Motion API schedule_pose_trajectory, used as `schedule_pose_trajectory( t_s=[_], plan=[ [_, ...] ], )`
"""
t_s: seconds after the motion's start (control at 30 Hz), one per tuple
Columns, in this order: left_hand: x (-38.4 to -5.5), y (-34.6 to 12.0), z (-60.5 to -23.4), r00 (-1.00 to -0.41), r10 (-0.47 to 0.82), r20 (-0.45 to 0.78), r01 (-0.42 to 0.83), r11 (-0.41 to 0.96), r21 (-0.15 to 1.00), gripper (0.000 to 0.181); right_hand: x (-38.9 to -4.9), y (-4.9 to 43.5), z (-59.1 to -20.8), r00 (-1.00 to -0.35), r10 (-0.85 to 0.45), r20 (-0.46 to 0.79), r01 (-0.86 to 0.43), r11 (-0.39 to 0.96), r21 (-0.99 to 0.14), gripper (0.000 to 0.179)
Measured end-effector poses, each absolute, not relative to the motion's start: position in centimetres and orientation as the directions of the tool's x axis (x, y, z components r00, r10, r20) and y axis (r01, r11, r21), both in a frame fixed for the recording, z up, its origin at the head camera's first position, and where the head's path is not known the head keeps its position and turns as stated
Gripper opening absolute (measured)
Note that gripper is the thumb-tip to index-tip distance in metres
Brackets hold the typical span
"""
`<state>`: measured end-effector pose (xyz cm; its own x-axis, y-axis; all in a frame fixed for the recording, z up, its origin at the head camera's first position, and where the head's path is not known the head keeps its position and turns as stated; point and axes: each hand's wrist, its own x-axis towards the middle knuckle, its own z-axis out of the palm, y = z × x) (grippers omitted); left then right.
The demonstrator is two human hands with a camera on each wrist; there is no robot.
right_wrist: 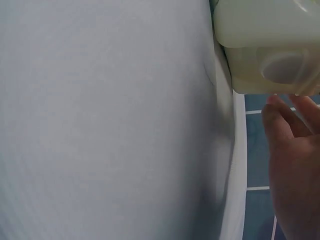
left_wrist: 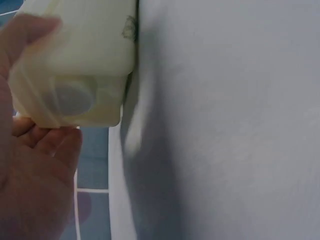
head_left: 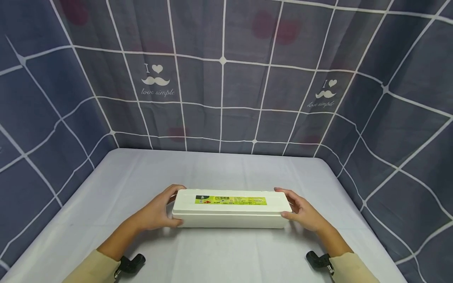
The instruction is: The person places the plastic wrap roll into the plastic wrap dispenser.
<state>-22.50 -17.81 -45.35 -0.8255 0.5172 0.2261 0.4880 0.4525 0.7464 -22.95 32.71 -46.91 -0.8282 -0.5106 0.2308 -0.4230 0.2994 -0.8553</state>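
A long off-white cling film box lies crosswise on the white-covered table, with a green and yellow label on its closed lid. Its left end is gripped by my left hand, thumb at the front and fingers around the back. My right hand holds the other end in the same manner. The left wrist view shows a round end piece through the box's translucent side, below the left thumb. A similar round shape appears in the right wrist view, above the right fingers.
The white tablecloth spreads around the box on every side. Dark grey-blue checked curtains stand behind the table and along its left and right edges. A black wrist mount sits by each sleeve.
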Motion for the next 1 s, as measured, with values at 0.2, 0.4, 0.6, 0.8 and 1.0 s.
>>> schedule_pose_trajectory(
  t_s=[0.2, 0.4, 0.6, 0.8, 1.0],
  plan=[
    [-22.7, -18.4, -45.2, -0.816, 0.548, 0.183, 0.436, 0.376, 0.818, 0.071, -22.9, 32.7, -46.7, -0.838, -0.498, 0.225, -0.417, 0.316, -0.852, 0.068],
    [-23.1, -18.7, -45.2, -0.811, 0.557, 0.179, 0.411, 0.324, 0.852, 0.062, -23.1, 32.6, -46.6, -0.831, -0.512, 0.218, -0.409, 0.297, -0.863, 0.068],
    [-23.1, -18.8, -45.2, -0.817, 0.555, 0.157, 0.378, 0.310, 0.872, 0.064, -23.1, 32.5, -46.4, -0.832, -0.508, 0.224, -0.399, 0.266, -0.878, 0.068],
    [-22.9, -18.9, -45.1, -0.812, 0.563, 0.155, 0.379, 0.307, 0.873, 0.073, -23.1, 32.5, -46.3, -0.829, -0.509, 0.231, -0.397, 0.245, -0.884, 0.073],
    [-22.9, -19.0, -45.2, -0.810, 0.570, 0.138, 0.367, 0.309, 0.877, 0.076, -23.1, 32.4, -46.5, -0.837, -0.498, 0.226, -0.380, 0.232, -0.895, 0.074]
  ],
)
